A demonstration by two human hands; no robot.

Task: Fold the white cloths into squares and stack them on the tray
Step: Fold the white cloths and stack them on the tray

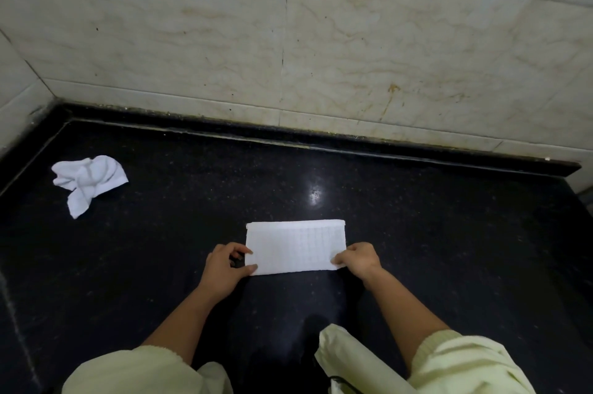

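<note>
Folded cloth (295,247) is lying midway along the worktop (449,233), left hand (224,268) and right hand (359,260) pinching its ends; crumpled cloth (88,181) is sitting near the back-left corner.

A white cloth (295,247), folded into a flat rectangle, lies on a black counter (417,233). The left hand (224,268) pinches its near left corner and the right hand (359,258) pinches its near right corner. A crumpled white cloth (88,181) sits well apart at the far left, near the tiled wall (288,40). Pale yellow sleeves (465,364) cover both arms.
</note>
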